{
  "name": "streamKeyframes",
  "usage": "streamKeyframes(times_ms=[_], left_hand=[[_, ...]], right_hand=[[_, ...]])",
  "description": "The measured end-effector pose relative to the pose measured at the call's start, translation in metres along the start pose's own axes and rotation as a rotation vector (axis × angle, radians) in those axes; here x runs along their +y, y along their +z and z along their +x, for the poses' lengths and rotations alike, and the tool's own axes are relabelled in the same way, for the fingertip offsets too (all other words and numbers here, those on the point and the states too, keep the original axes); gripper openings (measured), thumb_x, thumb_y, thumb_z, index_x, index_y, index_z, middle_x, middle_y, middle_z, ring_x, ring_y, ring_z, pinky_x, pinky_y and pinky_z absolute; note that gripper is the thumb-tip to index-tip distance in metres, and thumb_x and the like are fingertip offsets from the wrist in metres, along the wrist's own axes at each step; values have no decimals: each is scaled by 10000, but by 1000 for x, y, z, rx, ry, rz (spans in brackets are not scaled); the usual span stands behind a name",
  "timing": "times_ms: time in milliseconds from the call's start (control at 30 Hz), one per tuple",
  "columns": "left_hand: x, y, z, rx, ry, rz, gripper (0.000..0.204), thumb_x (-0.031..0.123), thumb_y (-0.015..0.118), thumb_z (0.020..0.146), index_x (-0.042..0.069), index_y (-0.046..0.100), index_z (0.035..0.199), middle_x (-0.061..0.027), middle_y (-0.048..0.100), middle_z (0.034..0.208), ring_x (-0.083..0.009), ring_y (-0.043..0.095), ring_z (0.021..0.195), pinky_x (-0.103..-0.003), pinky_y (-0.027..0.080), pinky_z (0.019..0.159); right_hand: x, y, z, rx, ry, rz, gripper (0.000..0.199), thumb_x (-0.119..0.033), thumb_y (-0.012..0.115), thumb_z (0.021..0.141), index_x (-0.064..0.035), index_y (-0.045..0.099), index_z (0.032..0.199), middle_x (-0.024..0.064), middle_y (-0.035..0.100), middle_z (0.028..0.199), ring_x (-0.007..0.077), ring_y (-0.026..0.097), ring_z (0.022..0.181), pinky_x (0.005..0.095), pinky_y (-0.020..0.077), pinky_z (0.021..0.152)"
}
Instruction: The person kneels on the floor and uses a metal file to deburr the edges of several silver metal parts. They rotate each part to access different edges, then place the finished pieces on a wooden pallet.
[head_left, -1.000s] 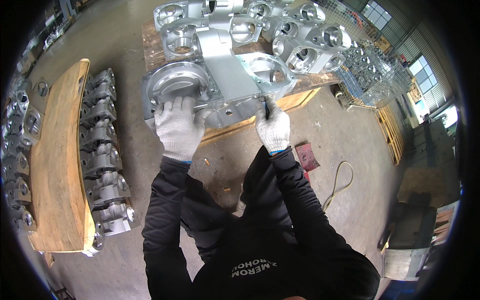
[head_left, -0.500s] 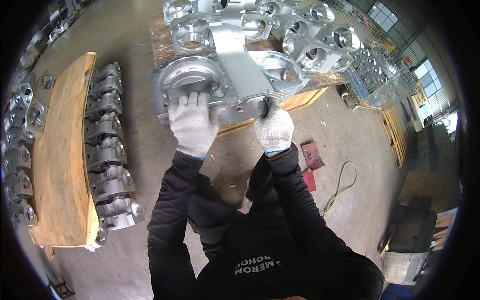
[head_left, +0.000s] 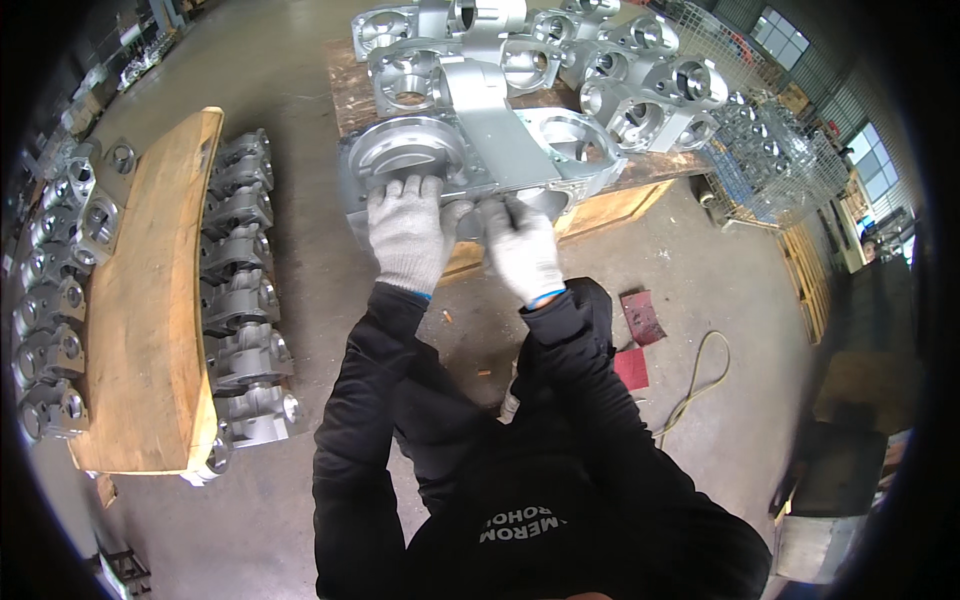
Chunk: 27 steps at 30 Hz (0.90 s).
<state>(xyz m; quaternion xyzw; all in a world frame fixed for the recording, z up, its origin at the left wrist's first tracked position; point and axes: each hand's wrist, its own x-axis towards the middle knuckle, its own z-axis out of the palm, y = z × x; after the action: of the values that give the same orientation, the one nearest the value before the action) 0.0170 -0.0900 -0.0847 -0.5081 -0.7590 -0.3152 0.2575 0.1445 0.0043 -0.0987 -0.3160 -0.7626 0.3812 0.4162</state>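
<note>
A large silvery metal casting (head_left: 505,150), with a round bore at its left and another opening at its right, rests at the near edge of a wooden-topped stand. My left hand (head_left: 408,232), in a pale knit glove, hooks its fingers over the casting's near rim in front of the left bore, thumb toward the right. Close beside that thumb, my gloved right hand (head_left: 522,248) has its fingers curled in against the casting's near face. Whatever it pinches is too small and covered to name.
More castings (head_left: 610,75) crowd the wooden top (head_left: 350,95) behind. At left, a long wooden board (head_left: 150,300) lies between rows of similar castings (head_left: 245,280). A wire cage (head_left: 770,160) holds parts at right. Red sheets (head_left: 640,318) and a looped hose (head_left: 700,385) lie on the floor.
My right hand has slid left along the casting's near edge, toward my left hand. The small dark item at its fingertips no longer shows. My left hand keeps its place on the casting.
</note>
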Motion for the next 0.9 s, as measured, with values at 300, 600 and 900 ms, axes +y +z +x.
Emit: streamKeyframes(times_ms=[300, 600, 900], left_hand=[[-30, -37, 38, -435, -85, -68, 291, 322, 615, 988, 61, 737, 1030, -187, 742, 972, -366, 720, 938, -474, 557, 860], [-66, -31, 85, -673, -55, -87, 476, 375, 740, 888, 18, 694, 1199, -252, 712, 1150, -408, 671, 1122, -474, 529, 978], [-91, -11, 41, -201, -620, -506, 655, 58, 675, 816, 138, 546, 1453, -200, 471, 1499, -372, 507, 1390, -397, 431, 1160]], right_hand=[[10, -3, -49, -246, -179, -282, 284, -287, 691, 950, -79, 664, 1142, 189, 738, 927, 416, 711, 851, 482, 576, 741], [14, 37, -44, -352, -22, -395, 367, -355, 623, 980, -38, 621, 1165, 202, 736, 890, 410, 722, 835, 514, 563, 747], [22, 81, -61, -321, 170, -360, 366, -373, 531, 1029, -27, 590, 1132, 270, 715, 847, 468, 705, 812, 598, 536, 752]])
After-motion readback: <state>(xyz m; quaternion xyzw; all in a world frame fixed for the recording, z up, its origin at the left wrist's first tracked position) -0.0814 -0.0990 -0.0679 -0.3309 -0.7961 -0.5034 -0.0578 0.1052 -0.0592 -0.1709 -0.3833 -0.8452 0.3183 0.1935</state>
